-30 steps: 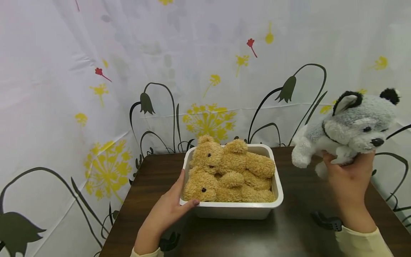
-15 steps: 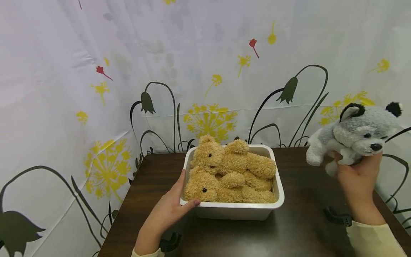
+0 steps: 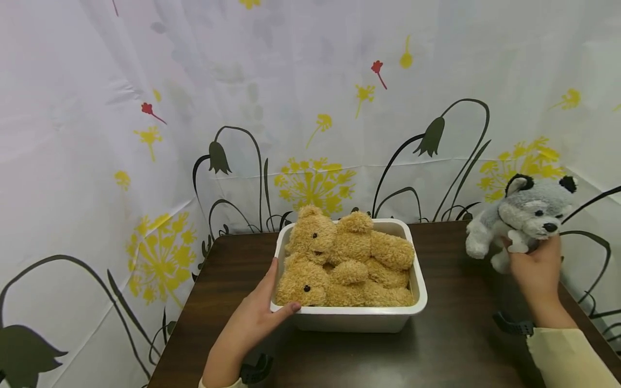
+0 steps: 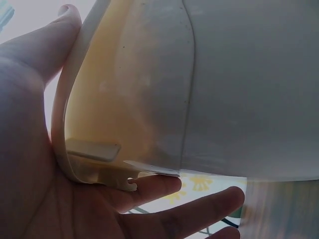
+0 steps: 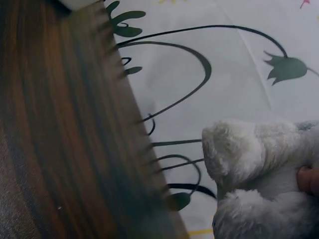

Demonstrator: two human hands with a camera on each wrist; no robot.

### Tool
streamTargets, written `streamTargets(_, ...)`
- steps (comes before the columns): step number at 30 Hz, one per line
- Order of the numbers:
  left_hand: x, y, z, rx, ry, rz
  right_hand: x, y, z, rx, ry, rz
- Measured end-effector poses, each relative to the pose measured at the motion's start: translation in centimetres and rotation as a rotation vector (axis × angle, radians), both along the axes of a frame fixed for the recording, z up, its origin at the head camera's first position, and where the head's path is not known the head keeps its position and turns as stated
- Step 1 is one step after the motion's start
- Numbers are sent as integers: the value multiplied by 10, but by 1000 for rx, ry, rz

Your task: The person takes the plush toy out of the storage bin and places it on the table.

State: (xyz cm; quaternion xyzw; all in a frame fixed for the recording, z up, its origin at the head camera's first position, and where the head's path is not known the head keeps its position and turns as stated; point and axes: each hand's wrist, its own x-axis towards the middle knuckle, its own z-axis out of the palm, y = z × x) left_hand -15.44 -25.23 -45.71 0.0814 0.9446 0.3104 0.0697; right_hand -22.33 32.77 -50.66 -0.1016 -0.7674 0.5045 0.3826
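In the head view my right hand [image 3: 538,269] grips a grey and white plush dog [image 3: 531,213] with black ears from below, by its belly, over the back right of the table. The right wrist view shows the dog's pale fur legs [image 5: 239,149] and one fingertip [image 5: 309,180] against its belly. Two curly golden teddy bears [image 3: 351,237] lie on their sides, one behind the other, in a white plastic tub [image 3: 349,311]. My left hand [image 3: 254,310] rests at the tub's front left corner, thumb along the rim, fingers stretched along the outer wall [image 4: 239,89].
The tub stands on a dark wood-grain table [image 3: 461,334]. Behind the table hangs a pale cloth [image 3: 310,97] printed with flowers, reaching close to its back edge. Black straps with small mounts [image 3: 514,326] sit at both wrists.
My right hand has lowered the plush dog and carried it farther back, first shifting right, then slightly left. The left hand and the tub with the bears have stayed in place.
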Motion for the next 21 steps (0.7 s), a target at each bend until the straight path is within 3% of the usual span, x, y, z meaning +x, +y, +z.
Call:
streamTargets(5, 0, 1, 0, 3, -6, 5, -9, 14, -13, -5, -6, 14)
streamTargets(12, -1, 0, 4, 9, -17, 15, -10, 22, -34, 62, -216, -92)
streamTargets(17, -1, 0, 3, 1, -23, 22, -11, 29, -46, 74, -155, -52)
streamTargets(21, 0, 1, 3, 7, -29, 22, -13, 37, -46, 99, -188, -47)
